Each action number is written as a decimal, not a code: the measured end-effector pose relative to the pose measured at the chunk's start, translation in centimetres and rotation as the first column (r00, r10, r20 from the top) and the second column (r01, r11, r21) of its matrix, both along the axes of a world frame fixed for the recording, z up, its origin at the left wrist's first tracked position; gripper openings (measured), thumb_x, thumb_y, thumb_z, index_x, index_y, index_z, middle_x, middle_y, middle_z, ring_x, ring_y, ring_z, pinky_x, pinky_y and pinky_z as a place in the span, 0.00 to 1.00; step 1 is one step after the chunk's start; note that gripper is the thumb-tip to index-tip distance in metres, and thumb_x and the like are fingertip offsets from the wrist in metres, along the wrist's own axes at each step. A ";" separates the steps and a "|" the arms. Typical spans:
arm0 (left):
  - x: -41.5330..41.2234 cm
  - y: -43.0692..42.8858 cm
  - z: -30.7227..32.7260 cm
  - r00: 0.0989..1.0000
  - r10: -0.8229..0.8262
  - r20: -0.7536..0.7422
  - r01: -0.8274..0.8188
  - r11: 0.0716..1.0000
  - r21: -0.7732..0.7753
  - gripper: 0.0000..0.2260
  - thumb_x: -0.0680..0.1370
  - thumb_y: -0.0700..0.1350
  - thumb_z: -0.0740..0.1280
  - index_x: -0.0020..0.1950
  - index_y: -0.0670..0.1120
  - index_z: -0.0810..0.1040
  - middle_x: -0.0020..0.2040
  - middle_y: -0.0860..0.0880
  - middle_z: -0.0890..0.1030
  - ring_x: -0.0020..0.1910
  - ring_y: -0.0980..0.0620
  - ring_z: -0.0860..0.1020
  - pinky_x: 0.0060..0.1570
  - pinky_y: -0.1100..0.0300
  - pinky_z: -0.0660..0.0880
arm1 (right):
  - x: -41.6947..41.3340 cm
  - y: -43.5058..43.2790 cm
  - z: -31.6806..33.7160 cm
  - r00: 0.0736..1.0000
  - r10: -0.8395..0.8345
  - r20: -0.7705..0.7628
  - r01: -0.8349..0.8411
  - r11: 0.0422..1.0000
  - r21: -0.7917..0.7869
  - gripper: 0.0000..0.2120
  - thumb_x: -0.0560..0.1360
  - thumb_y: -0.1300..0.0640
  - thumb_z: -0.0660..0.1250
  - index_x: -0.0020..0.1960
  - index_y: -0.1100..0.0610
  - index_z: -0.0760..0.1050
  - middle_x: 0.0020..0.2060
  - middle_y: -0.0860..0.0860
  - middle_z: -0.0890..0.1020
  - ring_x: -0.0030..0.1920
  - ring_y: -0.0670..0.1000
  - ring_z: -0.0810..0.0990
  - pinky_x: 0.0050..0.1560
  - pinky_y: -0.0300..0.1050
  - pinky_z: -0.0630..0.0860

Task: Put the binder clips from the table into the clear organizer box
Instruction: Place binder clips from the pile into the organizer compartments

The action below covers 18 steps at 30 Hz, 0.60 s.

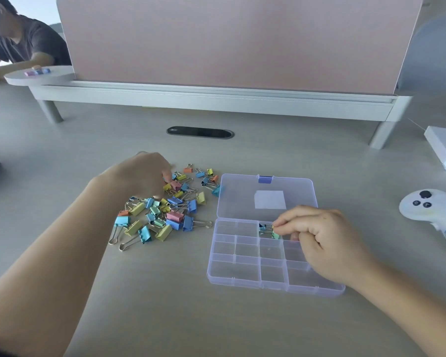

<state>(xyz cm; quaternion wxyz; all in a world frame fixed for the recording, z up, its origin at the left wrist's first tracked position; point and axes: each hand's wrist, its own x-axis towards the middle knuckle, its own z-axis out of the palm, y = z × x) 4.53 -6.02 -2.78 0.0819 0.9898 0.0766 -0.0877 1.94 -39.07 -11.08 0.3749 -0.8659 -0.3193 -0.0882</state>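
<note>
Two bare forearms reach in from the near edge over a smooth, pale grey tabletop (165,292). The right hand (319,233) has its fingers curled, thumb and forefinger pinching one small mint-green clip (276,236) just over a far-row compartment of the clear organizer box (242,274); a dark blue clip (262,226) lies in that same compartment. The box is one shallow tray of translucent plastic split into rectangular cells. Its hinged lid (240,199) lies flat on the far side, with one blue latch (265,179) and one white square sticker (269,199).

To the left, a loose pile of binder clips (165,212) in pastel yellow, blue, green, pink and orange, with wire handles, is too tangled to count. The left hand (142,173) arches over the pile's far part, fingertips down beside a pink clip (176,185); whether it grips anything is unclear. One white controller (428,204) lies at the right.
</note>
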 end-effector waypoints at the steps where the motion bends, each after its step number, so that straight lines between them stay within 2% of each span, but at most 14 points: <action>1: -0.1 -0.2 0.1 1.000 -0.005 0.018 0.005 1.000 -0.008 0.14 0.69 0.40 0.72 0.52 0.53 0.81 0.48 0.52 0.82 0.47 0.50 0.80 0.46 0.55 0.79 | 0.0 0.0 0.0 1.000 0.001 0.000 -0.001 1.000 0.002 0.23 0.68 0.65 0.52 0.44 0.51 0.85 0.49 0.34 0.81 0.42 0.42 0.82 0.42 0.48 0.80; 4: -0.2 -0.3 -0.1 0.995 -0.004 0.095 0.005 1.000 -0.005 0.18 0.72 0.38 0.70 0.60 0.50 0.76 0.53 0.48 0.80 0.48 0.47 0.79 0.48 0.51 0.79 | 0.0 0.0 0.0 1.000 0.000 -0.009 0.000 1.000 0.006 0.23 0.68 0.65 0.52 0.44 0.51 0.84 0.49 0.34 0.81 0.42 0.42 0.82 0.42 0.49 0.81; 6: 0.0 -0.4 -0.2 0.993 -0.019 0.116 0.020 1.000 -0.009 0.20 0.72 0.38 0.69 0.62 0.50 0.74 0.52 0.48 0.79 0.47 0.47 0.79 0.48 0.51 0.79 | -0.1 0.0 0.1 1.000 -0.002 -0.010 0.002 1.000 0.002 0.23 0.68 0.65 0.52 0.44 0.51 0.85 0.49 0.34 0.81 0.42 0.42 0.82 0.42 0.49 0.80; 10: 0.0 -0.5 0.2 0.986 -0.039 0.163 0.050 0.997 -0.063 0.19 0.73 0.38 0.69 0.62 0.52 0.73 0.50 0.49 0.81 0.46 0.50 0.78 0.45 0.53 0.78 | -0.2 0.0 0.2 1.000 -0.004 -0.014 0.004 1.000 -0.002 0.23 0.68 0.65 0.52 0.44 0.51 0.85 0.49 0.33 0.80 0.43 0.41 0.81 0.42 0.48 0.80; 14: -0.4 -1.5 1.2 0.970 -0.096 0.225 0.145 0.967 -0.210 0.18 0.72 0.39 0.71 0.58 0.56 0.73 0.44 0.56 0.82 0.41 0.59 0.78 0.33 0.61 0.74 | -0.2 0.0 0.3 1.000 -0.006 -0.015 0.006 1.000 -0.001 0.23 0.68 0.65 0.52 0.44 0.51 0.85 0.49 0.33 0.80 0.41 0.43 0.81 0.41 0.49 0.80; 16: -0.8 -2.4 1.6 0.965 -0.131 0.227 0.193 0.942 -0.274 0.20 0.72 0.40 0.71 0.58 0.58 0.72 0.44 0.58 0.82 0.43 0.56 0.78 0.33 0.59 0.75 | -0.2 0.0 0.3 1.000 -0.008 -0.026 0.008 1.000 0.001 0.23 0.68 0.64 0.52 0.44 0.50 0.85 0.49 0.33 0.80 0.38 0.46 0.81 0.39 0.51 0.80; 18: -1.2 -3.3 1.7 0.961 -0.181 0.207 0.238 0.925 -0.295 0.22 0.71 0.40 0.71 0.60 0.59 0.71 0.44 0.58 0.82 0.45 0.55 0.79 0.36 0.53 0.79 | -0.2 0.0 0.4 0.999 -0.014 -0.044 0.014 1.000 0.005 0.23 0.68 0.63 0.52 0.44 0.51 0.85 0.48 0.33 0.81 0.38 0.46 0.81 0.40 0.51 0.79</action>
